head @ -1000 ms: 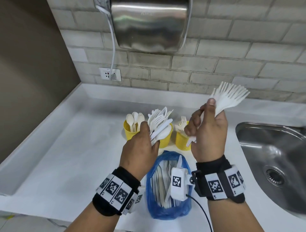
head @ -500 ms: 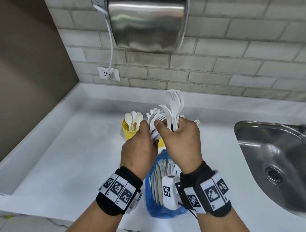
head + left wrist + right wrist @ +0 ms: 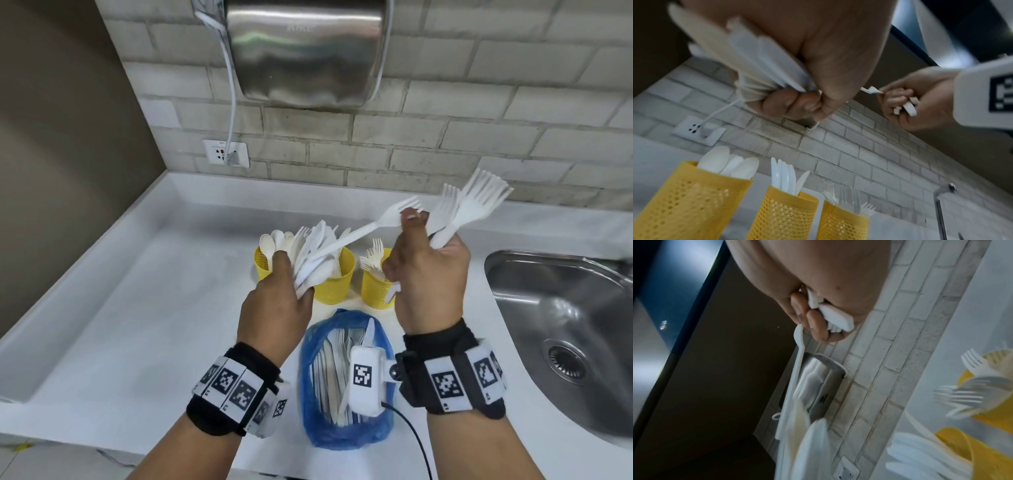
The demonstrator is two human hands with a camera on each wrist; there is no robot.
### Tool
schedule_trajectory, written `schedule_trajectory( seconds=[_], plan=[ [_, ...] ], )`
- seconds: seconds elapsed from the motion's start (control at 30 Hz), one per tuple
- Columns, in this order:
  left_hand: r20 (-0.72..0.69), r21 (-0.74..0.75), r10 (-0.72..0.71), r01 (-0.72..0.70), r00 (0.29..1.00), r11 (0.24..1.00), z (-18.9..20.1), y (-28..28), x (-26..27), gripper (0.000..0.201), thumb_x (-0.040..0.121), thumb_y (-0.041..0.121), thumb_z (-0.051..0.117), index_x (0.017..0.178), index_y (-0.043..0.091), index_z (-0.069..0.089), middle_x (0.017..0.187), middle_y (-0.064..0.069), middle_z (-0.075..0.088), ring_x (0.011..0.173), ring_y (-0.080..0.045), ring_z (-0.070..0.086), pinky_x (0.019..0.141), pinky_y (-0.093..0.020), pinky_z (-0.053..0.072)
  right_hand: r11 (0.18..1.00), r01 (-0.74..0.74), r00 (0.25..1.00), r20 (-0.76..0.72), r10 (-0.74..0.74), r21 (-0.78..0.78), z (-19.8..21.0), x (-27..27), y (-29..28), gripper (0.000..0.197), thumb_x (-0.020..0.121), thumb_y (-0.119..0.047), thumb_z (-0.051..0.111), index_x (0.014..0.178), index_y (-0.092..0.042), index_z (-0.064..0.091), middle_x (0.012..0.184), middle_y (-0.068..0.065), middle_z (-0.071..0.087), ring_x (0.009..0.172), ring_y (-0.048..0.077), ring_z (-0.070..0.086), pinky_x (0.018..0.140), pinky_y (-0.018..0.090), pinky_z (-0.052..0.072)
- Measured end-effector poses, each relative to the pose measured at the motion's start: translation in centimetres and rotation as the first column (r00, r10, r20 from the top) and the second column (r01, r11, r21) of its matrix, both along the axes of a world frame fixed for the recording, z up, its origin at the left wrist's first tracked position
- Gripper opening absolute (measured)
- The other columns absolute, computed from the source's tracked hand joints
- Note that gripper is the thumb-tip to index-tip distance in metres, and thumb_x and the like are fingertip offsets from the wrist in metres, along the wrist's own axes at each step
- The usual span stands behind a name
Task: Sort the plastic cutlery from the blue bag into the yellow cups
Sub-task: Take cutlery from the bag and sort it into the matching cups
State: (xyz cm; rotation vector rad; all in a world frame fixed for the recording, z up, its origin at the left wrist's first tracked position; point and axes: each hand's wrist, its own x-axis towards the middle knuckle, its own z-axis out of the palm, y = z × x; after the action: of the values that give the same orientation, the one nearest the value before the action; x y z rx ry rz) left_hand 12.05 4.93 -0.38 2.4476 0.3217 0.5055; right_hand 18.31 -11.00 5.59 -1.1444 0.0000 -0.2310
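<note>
On the white worktop the crinkled blue plastic bag of cutlery lies nearest, above it the left hand clutches a mixed white plastic cutlery bundle, the right hand grips several white plastic forks, and three yellow mesh cups stand behind.

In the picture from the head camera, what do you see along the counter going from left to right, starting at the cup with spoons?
Yellow cup with spoons → middle yellow cup → yellow cup with forks → steel sink.
</note>
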Motion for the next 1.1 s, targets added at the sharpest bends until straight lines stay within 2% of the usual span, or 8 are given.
schedule_trajectory(
  seconds=[0.13,0.17,0.23,0.47,0.73,0.83,0.97,1.1],
  plan=[
    [0.055,-0.394,0.061,-0.035,0.997,0.918,0.1,1.5,0.8,0.015,0.096,0.027,0.066,0.109,0.020,0.060,0.077,0.011,0.059,0.068,-0.017,0.056,0.056,-0.016,0.039,0.996,-0.076,0.997,-0.012,0.076,0.036,-0.4,1.5,-1.0,0.033,0.104,-0.011,0.054,0.073,-0.019,0.046,0.052,-0.006,0.027,0.042,0.013,0.024,0.045,0.021,0.025],
    [0.066,-0.485,0.036,0.001,0.997,0.874,0.5,1.6,1.0,0.004,0.097,0.030,0.066,0.096,0.027,0.063,0.071,0.012,0.059,0.062,-0.012,0.055,0.058,-0.020,0.040,0.993,-0.114,0.993,-0.014,0.114,0.024,-0.7,1.9,-0.8,0.033,0.105,-0.011,0.053,0.073,-0.019,0.046,0.052,-0.006,0.028,0.041,0.014,0.024,0.045,0.021,0.025],
    [0.078,-0.593,-0.052,0.088,0.996,0.800,1.1,1.4,1.1,0.018,0.097,0.038,0.067,0.082,0.027,0.068,0.060,0.012,0.056,0.051,-0.010,0.048,0.056,-0.028,0.040,0.982,-0.189,0.982,-0.024,0.188,-0.021,-1.4,2.4,-0.3,0.031,0.105,-0.011,0.054,0.075,-0.018,0.052,0.050,-0.004,0.031,0.038,0.014,0.026,0.045,0.021,0.027],
    [0.063,-0.493,-0.182,0.189,0.981,0.849,1.2,0.2,0.6,0.003,0.093,0.028,0.073,0.094,0.026,0.075,0.074,0.029,0.070,0.069,0.009,0.063,0.062,-0.005,0.040,0.945,-0.323,0.946,-0.024,0.322,-0.054,-2.6,2.0,0.6,0.019,0.106,-0.015,0.055,0.088,-0.013,0.057,0.051,0.005,0.033,0.038,0.015,0.031,0.047,0.026,0.027],
    [0.138,-0.540,-0.160,0.210,0.977,0.815,1.8,-0.8,-0.6,0.002,0.095,0.028,0.071,0.094,0.028,0.072,0.066,0.029,0.066,0.063,0.008,0.061,0.059,-0.004,0.040,0.947,-0.318,0.937,-0.138,0.320,0.040,-3.9,0.3,1.5,0.032,0.086,-0.041,0.078,0.084,-0.016,0.057,0.051,-0.001,0.031,0.040,0.013,0.023,0.046,0.022,0.022],
    [0.130,-0.537,-0.173,0.216,0.976,0.815,2.0,-1.7,-1.4,0.005,0.094,0.029,0.072,0.090,0.031,0.070,0.073,0.024,0.070,0.072,0.004,0.066,0.062,-0.006,0.046,0.930,-0.366,0.913,-0.179,0.366,0.030,-4.4,-1.2,2.0,0.025,0.090,-0.033,0.076,0.080,-0.019,0.058,0.058,0.003,0.040,0.042,0.012,0.031,0.044,0.020,0.026],
    [0.123,-0.487,-0.160,0.200,0.979,0.850,1.8,-1.3,-2.1,0.007,0.092,0.030,0.074,0.092,0.035,0.070,0.082,0.019,0.072,0.076,0.002,0.068,0.066,-0.010,0.052,0.937,-0.331,0.911,-0.222,0.347,0.109,-4.8,-1.7,3.5,0.024,0.092,-0.025,0.075,0.104,-0.007,0.065,0.066,0.012,0.052,0.045,0.014,0.047,0.041,0.019,0.033],
    [0.105,-0.448,-0.149,0.180,0.983,0.876,0.8,-1.3,-3.1,0.018,0.091,0.030,0.076,0.096,0.044,0.064,0.084,0.019,0.072,0.081,0.005,0.067,0.070,-0.009,0.053,0.947,-0.252,0.921,-0.251,0.297,0.198,-5.4,-2.0,4.0,0.011,0.093,-0.016,0.074,0.097,-0.008,0.067,0.072,0.013,0.060,0.055,0.020,0.055,0.044,0.023,0.040]
  ],
)
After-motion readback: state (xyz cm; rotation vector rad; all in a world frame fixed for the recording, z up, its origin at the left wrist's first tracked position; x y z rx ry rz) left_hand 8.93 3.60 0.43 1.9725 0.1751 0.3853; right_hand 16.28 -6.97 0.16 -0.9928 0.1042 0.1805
